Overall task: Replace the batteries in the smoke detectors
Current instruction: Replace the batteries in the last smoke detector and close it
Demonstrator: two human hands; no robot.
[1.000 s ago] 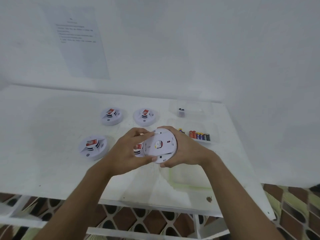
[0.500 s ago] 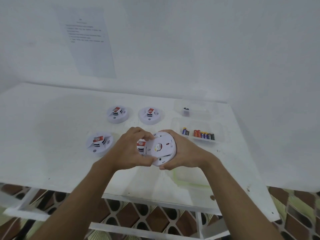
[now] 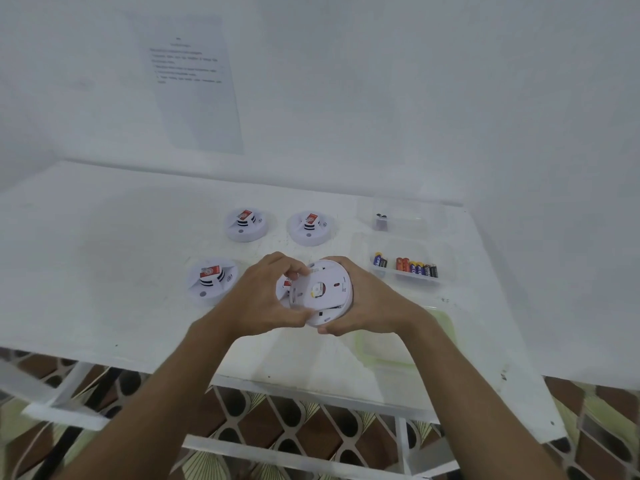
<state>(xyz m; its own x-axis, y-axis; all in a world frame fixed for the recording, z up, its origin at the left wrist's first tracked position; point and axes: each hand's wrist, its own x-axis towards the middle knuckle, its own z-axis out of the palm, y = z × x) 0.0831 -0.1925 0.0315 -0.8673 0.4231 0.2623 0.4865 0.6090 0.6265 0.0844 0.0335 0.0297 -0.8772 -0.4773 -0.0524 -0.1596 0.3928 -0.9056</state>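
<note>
- the held detector point(image 3: 320, 292) was a round white disc, so it had no long axis. it stood almost on edge, its flat back turned up toward the camera. that back showed a centre hole and a small red dot.
- it was held above the table point(image 3: 104, 254), near the front middle, between the near-left detector point(image 3: 211, 280) and the battery tray point(image 3: 405, 277).
- the left hand point(image 3: 266, 299) gripped its left rim, with the fingers curled over the top edge and the thumb under the lower edge.
- the right hand point(image 3: 367, 299) cupped the right rim, with the fingers wrapped behind the disc and the thumb at the bottom edge.
- three other detectors lay flat on the table, domes up, each with a red label on top. two sat in a back row point(image 3: 246, 225) point(image 3: 310, 228), and the third was the near-left one.
- a fourth red-labelled piece point(image 3: 284, 287) peeked out behind the disc. i could not tell whether it lay on the table or was held.
- the batteries point(image 3: 415, 268) stood in a row in the tray. about six were close together and one or two were apart at the left. they were too small for a sure count.
- a second clear tray point(image 3: 415, 216) behind it held a small dark item point(image 3: 381, 220).
- one green-edged lid point(image 3: 405, 341) lay flat near the right forearm.
- one printed sheet point(image 3: 194, 84) hung on the wall.
</note>
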